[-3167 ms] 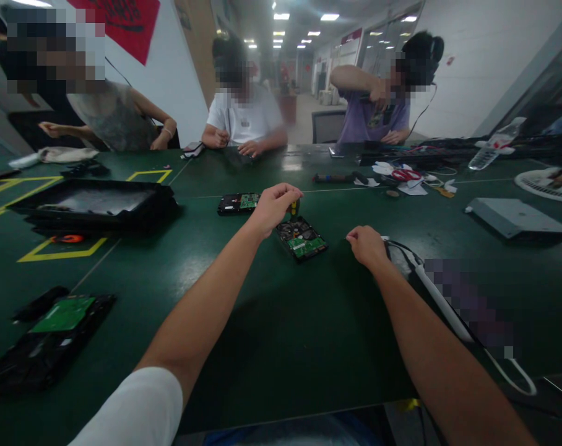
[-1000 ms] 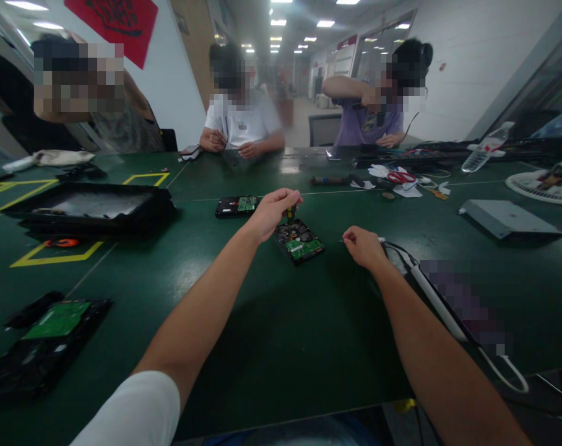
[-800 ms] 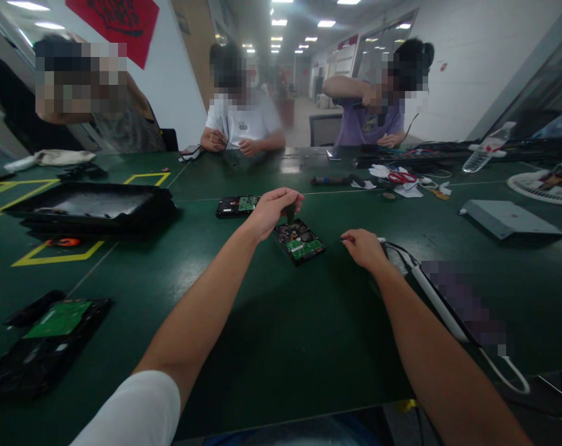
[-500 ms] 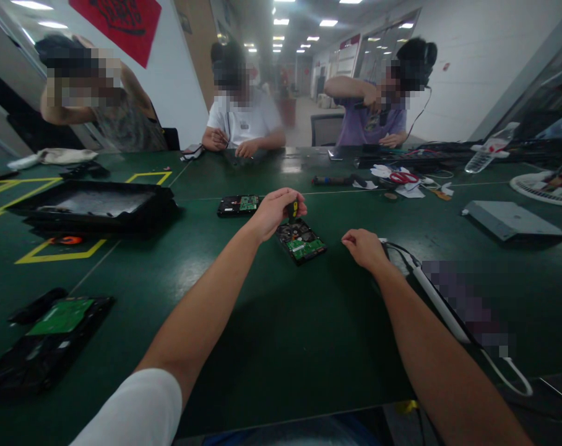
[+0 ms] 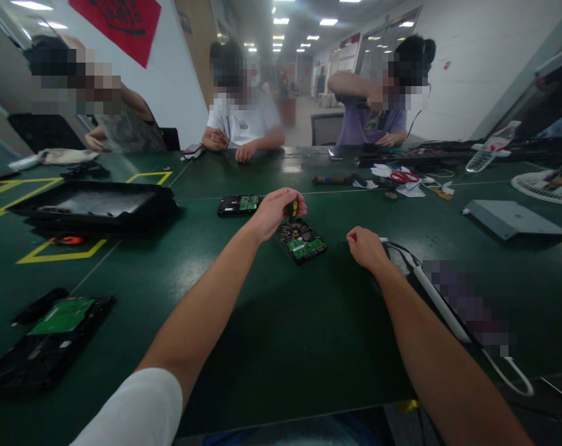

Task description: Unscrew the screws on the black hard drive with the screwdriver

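Note:
My left hand (image 5: 278, 212) is closed around a yellow-and-black screwdriver (image 5: 294, 209), held upright over a hard drive (image 5: 304, 243). The drive lies on the green table with its green circuit board facing up; the screwdriver's tip is too small to make out. To the right of the drive, my right hand (image 5: 365, 248) rests low over the table, thumb and fingers pinched together. Whatever those fingertips hold, if anything, is too small to name. A second hard drive (image 5: 237, 205) lies just behind my left wrist.
Stacked black trays (image 5: 95, 207) stand at the left, and a larger drive-like unit (image 5: 53, 337) lies near left. A white power strip (image 5: 443, 303) with cables is beside my right forearm. Farther right are a grey metal box (image 5: 515, 220) and a plastic bottle (image 5: 492, 147). Three people sit opposite.
My right hand has shifted slightly right, away from the hard drive. My left hand and the screwdriver stay in place. The person at far left has lowered an arm to the table.

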Tool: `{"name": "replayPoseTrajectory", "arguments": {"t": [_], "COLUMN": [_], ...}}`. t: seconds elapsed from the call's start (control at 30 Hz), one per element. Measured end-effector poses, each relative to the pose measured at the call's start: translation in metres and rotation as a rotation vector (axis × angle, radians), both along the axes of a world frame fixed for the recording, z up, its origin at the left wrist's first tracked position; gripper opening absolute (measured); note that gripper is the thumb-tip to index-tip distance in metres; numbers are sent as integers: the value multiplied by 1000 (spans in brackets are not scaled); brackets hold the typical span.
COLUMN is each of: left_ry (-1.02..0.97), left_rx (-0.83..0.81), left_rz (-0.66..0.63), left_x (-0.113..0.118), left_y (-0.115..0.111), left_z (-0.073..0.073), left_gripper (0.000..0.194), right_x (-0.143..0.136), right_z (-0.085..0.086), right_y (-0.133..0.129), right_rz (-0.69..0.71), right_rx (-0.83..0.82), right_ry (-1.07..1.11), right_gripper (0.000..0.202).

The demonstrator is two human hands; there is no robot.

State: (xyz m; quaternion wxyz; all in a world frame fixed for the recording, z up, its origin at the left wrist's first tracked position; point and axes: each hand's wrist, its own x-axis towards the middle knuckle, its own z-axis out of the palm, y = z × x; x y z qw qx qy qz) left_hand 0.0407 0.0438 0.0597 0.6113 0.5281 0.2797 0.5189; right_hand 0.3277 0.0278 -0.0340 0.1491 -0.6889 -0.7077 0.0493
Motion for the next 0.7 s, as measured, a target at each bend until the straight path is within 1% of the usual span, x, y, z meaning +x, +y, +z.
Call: {"name": "replayPoseTrajectory", "arguments": {"t": [0.13,0.3,0.37,0.47,0.7], "left_ry": [-2,-1,7,7,-3], "left_rx": [-14,-8,-11,-6,-3], "left_rz": [3,-2,0,-1,-8], "left_x": [-1,-1,0,0,0], "left_y": [1,1,0,-1,1], "left_z": [-1,-1,0,1,-1], "left_gripper": [15,15,15,16,16], "right_x": [0,2,3,3,-1], "right_z": [1,3,3,3,6], "right_y": [-1,-1,-1,-1,-3], "right_rz": [10,-86,-102,-79,-19], "right_rx": [6,29,29,23,-1], "right_ry": [-20,-10,-15,-4,-2], "right_gripper": [18,18,16,15,21]}}
